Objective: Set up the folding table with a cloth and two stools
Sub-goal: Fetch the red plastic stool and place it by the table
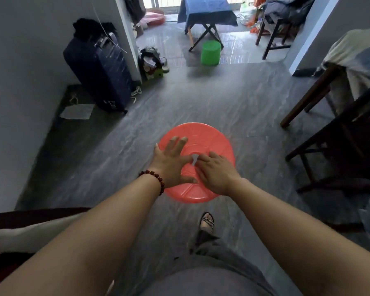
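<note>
Directly below us, a round red stool (pixel 209 135) stands on the grey floor (pixel 244 107), seen from above so that only its seat shows. Both our bare arms reach down to it.

Our left hand (pixel 171 163), with a beaded bracelet (pixel 156 178) at the wrist, lies flat on the left half of the seat, its fingers straight and spread. It holds nothing; we judge that it steadies the seat.

Our right hand (pixel 217 173) rests on the right half. Its fingers are curled, with the tips at the small slot (pixel 194 163) in the seat's middle. They seem to hook into that slot, likely as a carrying hold. The seat's centre thus lies between our two hands, just under the right fingertips.

Far ahead, through a doorway, the folding table (pixel 205 35) stands open on crossed legs. A blue cloth (pixel 205 11) drapes over it, and a green stool (pixel 210 52) sits on the floor just in front. The red stool is well apart from that table, so we judge it the second stool, not yet carried over.

A dark suitcase (pixel 98 71) leans by the left wall.
</note>
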### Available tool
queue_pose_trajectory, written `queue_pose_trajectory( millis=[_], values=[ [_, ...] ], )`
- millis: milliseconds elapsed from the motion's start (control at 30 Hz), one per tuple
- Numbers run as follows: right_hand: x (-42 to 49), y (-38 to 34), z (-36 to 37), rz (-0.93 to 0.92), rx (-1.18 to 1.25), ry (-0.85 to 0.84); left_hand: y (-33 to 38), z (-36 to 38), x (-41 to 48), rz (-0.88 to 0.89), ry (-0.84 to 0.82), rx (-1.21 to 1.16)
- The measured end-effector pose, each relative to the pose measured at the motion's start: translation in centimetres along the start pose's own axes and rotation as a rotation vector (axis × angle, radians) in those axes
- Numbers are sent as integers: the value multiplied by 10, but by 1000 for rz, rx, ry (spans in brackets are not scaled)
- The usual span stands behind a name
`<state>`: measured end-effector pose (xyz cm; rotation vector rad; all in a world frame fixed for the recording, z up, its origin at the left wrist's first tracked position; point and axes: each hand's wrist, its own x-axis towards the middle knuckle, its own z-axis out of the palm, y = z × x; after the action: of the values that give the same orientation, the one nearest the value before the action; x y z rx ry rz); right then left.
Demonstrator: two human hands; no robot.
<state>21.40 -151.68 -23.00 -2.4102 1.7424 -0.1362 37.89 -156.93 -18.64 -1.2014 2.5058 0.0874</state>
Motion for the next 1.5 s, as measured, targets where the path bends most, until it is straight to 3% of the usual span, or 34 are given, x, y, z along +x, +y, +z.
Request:
queue_pose_trajectory(
  millis=[167, 333, 500, 967, 1267, 1500],
  values=[
    [76, 92, -24, 0, -25, 80, -13, -49, 109, -10, -24, -14],
    [148, 142, -39, -22, -10, -1, -40, -68, 188, -53, -13, -41],
    [234, 192, -51, 5, -29, -189, -83, -82, 277, -64, -39, -60],
    [493, 328, -111, 123, -34, -208, -237, -171, 531, 14, 84, -44],
    [592, 427, -118, 172, 9, -222, -271, -208, 671, 84, 51, 5],
    [684, 557, -133, 198, 32, -206, -282, -258, 830, 115, 37, 37]
  ],
)
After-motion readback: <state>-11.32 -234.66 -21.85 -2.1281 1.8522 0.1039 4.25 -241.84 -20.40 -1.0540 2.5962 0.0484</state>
